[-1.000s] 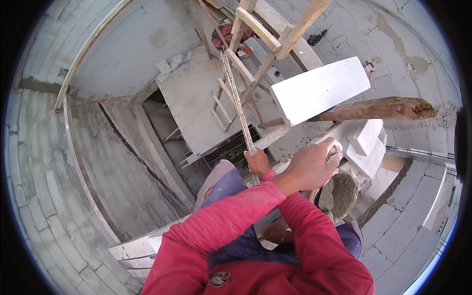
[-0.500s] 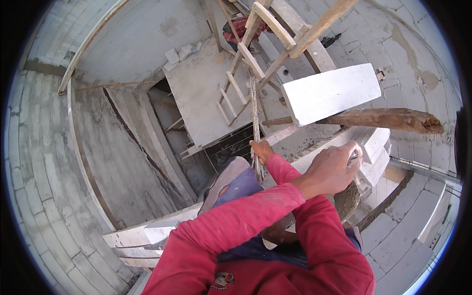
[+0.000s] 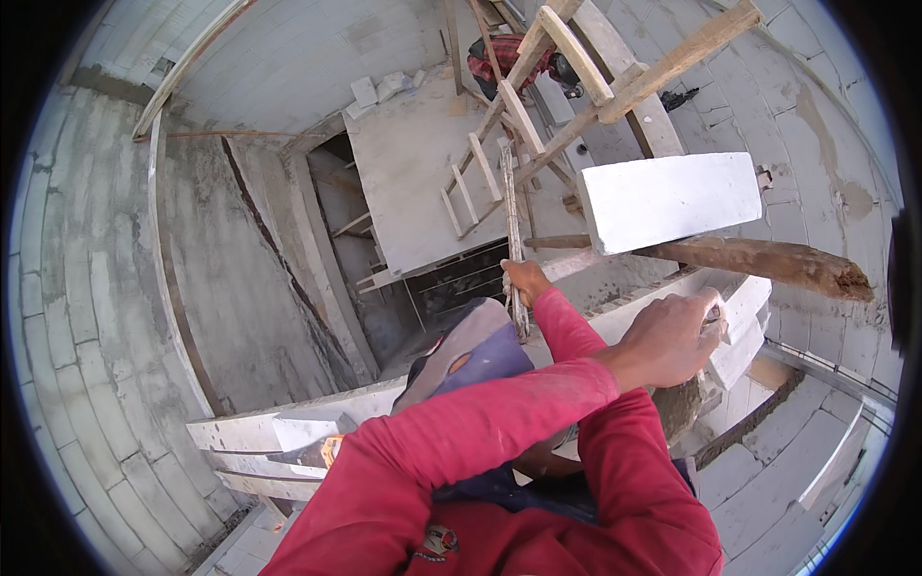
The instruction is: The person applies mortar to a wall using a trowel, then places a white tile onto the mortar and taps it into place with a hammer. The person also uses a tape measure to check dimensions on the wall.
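Observation:
My forearms cross in pink-red sleeves, the left one over the right. My right hand (image 3: pixel 526 280) is closed around a thin, rough wooden stick (image 3: pixel 513 206), which rises away from me toward a ladder. Reaching across to the right, my left hand (image 3: pixel 665 338) has its fingers curled around something small and greyish that I cannot make out. It is near the pale blocks (image 3: pixel 741 336) at the wall's end. Beyond both hands, a large white block (image 3: pixel 672 202) rests by a thick, rough timber (image 3: pixel 768 261).
A wooden ladder (image 3: pixel 521 120) leans at the far side, with a person in a red checked shirt (image 3: pixel 492 65) beyond it. Below me lie a grey board (image 3: pixel 413 182) and a dark opening (image 3: pixel 461 278). At left, a yellow object (image 3: pixel 331 448) sits on the ledge beside a white block (image 3: pixel 309 428).
My view has turned slightly, so the surroundings sit further right and mostly lower. Both hands keep their grips. The yellow object by my left arm has come into sight.

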### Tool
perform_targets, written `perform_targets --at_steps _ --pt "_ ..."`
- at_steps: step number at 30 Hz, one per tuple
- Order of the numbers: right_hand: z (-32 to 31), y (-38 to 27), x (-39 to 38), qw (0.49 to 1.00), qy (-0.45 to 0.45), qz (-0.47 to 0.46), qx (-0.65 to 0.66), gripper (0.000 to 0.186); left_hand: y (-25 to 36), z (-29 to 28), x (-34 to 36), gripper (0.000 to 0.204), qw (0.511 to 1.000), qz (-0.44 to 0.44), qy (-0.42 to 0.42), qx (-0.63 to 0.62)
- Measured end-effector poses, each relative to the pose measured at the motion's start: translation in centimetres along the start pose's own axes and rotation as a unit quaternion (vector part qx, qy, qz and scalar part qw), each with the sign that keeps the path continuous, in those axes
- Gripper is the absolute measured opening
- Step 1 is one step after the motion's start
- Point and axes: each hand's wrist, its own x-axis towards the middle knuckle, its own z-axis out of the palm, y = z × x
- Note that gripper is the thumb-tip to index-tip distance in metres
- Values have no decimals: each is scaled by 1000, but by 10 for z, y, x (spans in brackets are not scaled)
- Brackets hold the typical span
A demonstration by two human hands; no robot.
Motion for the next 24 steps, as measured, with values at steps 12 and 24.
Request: perform_targets --at_steps 12,24 --pt "10 -18 14 1000 -14 -3 8 30 14 -11 -8 27 999 13 9 -30" --pt "12 -27 29 999 3 11 34 25 13 -11 -9 27 1000 5 4 -26"
